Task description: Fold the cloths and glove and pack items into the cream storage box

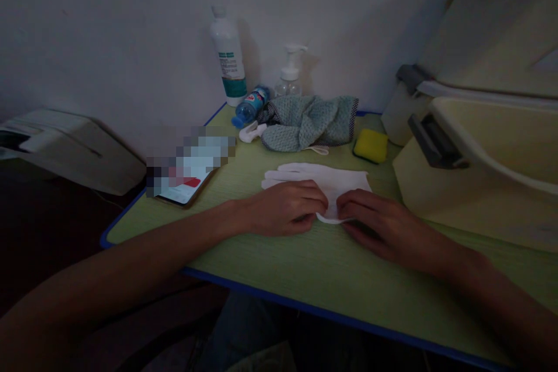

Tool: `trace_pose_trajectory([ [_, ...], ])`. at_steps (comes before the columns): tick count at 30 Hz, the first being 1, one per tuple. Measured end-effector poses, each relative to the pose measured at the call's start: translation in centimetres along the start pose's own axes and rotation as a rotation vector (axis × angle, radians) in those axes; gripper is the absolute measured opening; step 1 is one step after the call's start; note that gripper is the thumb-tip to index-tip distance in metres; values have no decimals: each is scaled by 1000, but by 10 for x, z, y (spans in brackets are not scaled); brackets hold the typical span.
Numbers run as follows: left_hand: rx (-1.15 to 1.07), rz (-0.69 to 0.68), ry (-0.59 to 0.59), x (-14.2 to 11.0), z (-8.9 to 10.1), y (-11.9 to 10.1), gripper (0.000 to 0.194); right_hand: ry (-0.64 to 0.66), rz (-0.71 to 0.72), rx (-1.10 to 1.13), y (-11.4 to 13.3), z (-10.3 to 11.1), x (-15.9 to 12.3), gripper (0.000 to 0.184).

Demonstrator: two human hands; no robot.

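Note:
A white glove [320, 174] lies flat on the green table, its fingers pointing left and its cuff on the right. My left hand [285, 207] rests over the near side of the glove, with curled fingertips gripping the fabric and hiding part of it. Close by on the right, my right hand [383, 222] has its bent fingers on the glove's near edge by the cuff. A small gap separates the fingertips of the two hands. The thumbs are mostly hidden.
Behind the glove lie a grey-green cloth [305, 119] and a yellow sponge [370, 146]. A white bottle [229, 61], a blue-labelled bottle [253, 106] and a pump bottle [288, 78] are by the wall. A phone [196, 171] is left; a cream bin [471, 186] stands right.

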State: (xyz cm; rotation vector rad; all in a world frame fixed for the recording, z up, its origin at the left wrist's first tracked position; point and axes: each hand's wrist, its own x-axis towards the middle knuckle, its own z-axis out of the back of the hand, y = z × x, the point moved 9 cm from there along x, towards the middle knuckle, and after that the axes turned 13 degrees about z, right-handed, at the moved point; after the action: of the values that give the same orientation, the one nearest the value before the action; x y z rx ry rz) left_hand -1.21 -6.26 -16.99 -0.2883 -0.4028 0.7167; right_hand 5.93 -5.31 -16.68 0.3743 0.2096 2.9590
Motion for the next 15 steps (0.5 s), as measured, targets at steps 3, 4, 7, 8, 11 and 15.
trace_pose_trajectory([
  [3,-81,66,27,3,1,4,23,6,18,10,3,1,0,17],
  [4,-107,113,30,5,2,7,23,9,21,21,3,1,0,18],
  [7,-196,328,70,15,4,24,21,26,16,60,4,0,-1,18],
  [8,-225,402,100,19,2,30,20,30,14,70,4,0,-1,18],
  [11,-284,542,178,29,-4,43,20,30,11,83,3,1,0,18],
  [15,-324,593,164,34,-6,51,21,31,-2,71,2,0,0,17],
])
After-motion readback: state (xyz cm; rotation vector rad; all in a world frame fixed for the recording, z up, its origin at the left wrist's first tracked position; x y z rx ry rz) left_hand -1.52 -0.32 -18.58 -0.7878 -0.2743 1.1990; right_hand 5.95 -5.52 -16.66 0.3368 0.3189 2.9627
